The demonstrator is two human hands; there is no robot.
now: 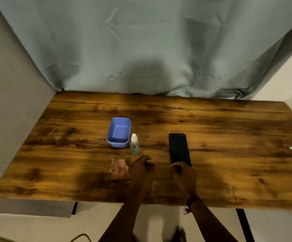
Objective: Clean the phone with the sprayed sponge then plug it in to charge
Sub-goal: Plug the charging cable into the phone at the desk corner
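Phone [179, 148] is laid flat on the bench [229, 130], long axis running near-to-far, near end touched by the right hand [182, 173]. Left hand [142, 167] is loosely curled, empty, beside the sponge [118, 166]. Risk: the upright spray bottle [134, 144] may be toppled if reached for carelessly.

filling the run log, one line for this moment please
left hand: empty, beside sponge | right hand: at phone near end | bottle: upright by tub

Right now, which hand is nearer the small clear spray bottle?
Left. The left hand rests just below the small clear spray bottle; the right hand is farther right, at the black phone.
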